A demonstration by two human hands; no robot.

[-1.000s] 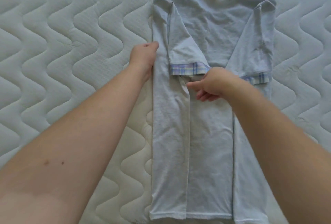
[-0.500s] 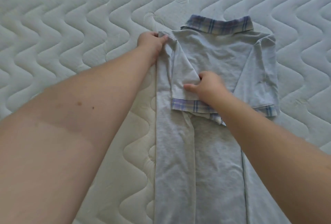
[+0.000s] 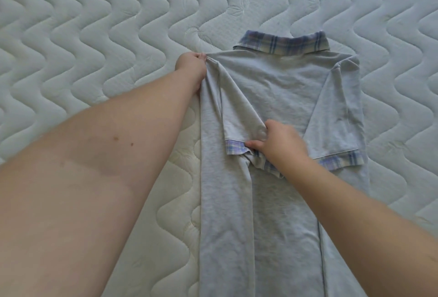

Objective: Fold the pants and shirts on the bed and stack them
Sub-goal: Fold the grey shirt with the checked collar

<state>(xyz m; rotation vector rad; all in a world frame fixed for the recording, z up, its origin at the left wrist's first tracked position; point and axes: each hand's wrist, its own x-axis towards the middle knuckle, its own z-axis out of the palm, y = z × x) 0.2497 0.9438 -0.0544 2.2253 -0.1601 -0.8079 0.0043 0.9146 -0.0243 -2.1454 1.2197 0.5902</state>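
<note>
Far left and along the top: bare quilted mattress [image 3: 78, 43], wave-stitched, wide open on that side and above the collar. Nearer the middle, a cream-toned strip of the same mattress running beside the garment's left edge. Left hand [image 3: 191, 69] at the shirt's upper left corner, fingers curled and pinching the shoulder fold, fabric gathered into creases below the grip. Pale grey polo shirt [image 3: 267, 97] lying back-up on the mattress, right of centre, both sides folded inward to form a long narrow panel running down out of view at the bottom. Plaid collar [image 3: 282, 44] in blue, lilac and cream at the top end, lying flat. Left sleeve [image 3: 239, 121] folded across the back, slightly rumpled, its plaid cuff buckled. Right hand [image 3: 278, 141] on that sleeve near the cuff, fingers curled, thumb and fingers nipping the cloth just above the plaid band. Right sleeve [image 3: 339, 116] folded flat over the back, plaid cuff straight and smooth. Beyond the shirt's right edge, a narrower band of open mattress out to the frame edge.
</note>
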